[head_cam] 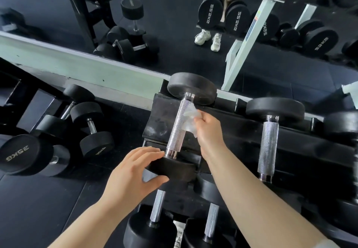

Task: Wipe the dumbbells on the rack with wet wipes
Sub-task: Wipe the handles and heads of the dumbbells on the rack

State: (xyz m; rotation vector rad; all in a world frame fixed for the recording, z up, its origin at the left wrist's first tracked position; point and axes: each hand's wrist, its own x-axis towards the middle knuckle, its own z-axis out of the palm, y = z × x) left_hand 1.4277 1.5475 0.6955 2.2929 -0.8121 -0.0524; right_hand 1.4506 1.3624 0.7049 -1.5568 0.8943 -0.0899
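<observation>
White wipe (pixel 190 120), pinched in right hand (pixel 209 129), touches dumbbell (pixel 177 127); left hand (pixel 133 172) grips its rim.

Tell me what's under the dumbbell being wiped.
Its black rack shelf, scuffed with pale marks, and two more dumbbells on the tier below. The left hand and near weight hide the shelf's front edge.
</observation>
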